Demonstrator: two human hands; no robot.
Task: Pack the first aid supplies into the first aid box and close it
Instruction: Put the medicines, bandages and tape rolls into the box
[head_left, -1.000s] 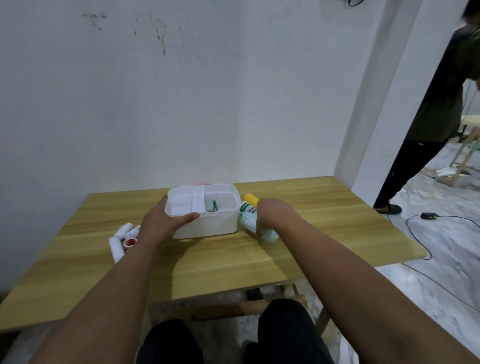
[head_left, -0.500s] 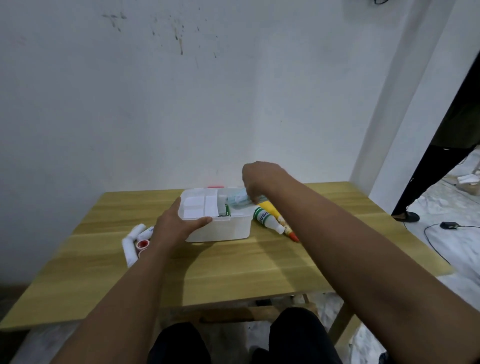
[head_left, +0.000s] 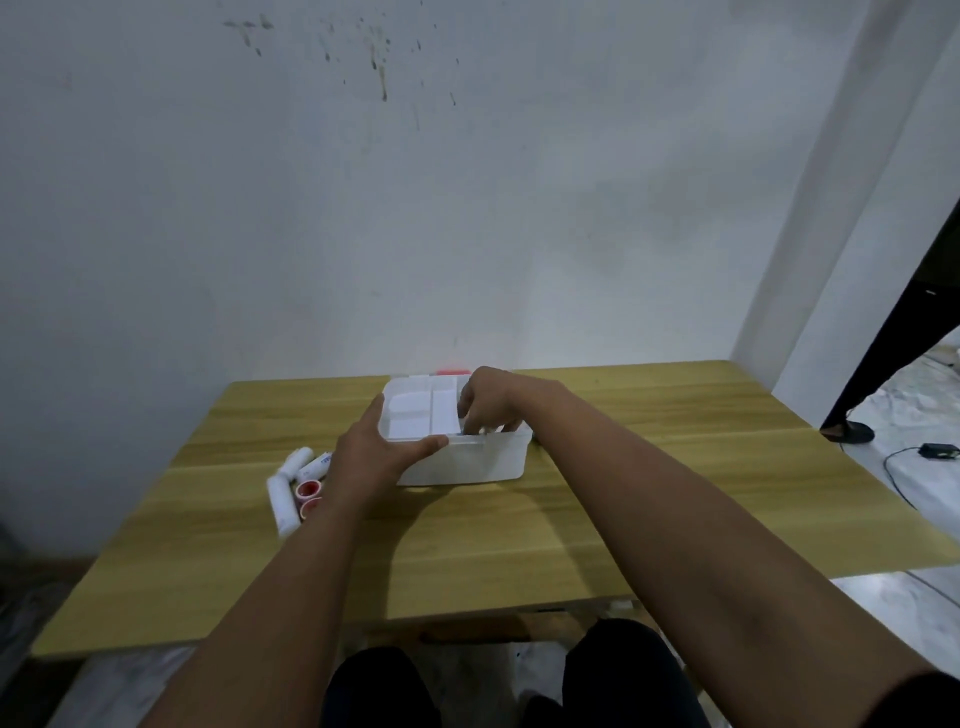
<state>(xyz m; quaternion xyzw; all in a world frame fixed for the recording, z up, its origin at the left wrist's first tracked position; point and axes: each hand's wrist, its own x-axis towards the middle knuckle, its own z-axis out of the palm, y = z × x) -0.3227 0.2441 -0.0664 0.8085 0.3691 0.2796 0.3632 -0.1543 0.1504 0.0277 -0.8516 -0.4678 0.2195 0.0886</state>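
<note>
The white first aid box (head_left: 470, 461) stands open at the middle of the wooden table (head_left: 519, 540). A white divided tray (head_left: 421, 415) fills its left half. My left hand (head_left: 371, 460) grips the box's front left rim, thumb over the edge. My right hand (head_left: 493, 400) reaches down into the right compartment, fingers curled around a white bottle that is almost wholly hidden by them. Left of the box lie white bandage rolls (head_left: 283, 501), red tape rolls (head_left: 309, 489) and a small white tube (head_left: 316, 464).
A red piece (head_left: 452, 372) shows just behind the box, near the wall. A person's dark leg and shoe (head_left: 852, 430) stand on the floor at the right, beside a cable with an adapter (head_left: 937, 451). My knees (head_left: 613, 670) are under the table's front edge.
My right hand lifted a white bottle from the table right of the box, carried it over the box and lowered it into the right compartment. My left hand stayed on the rim.
</note>
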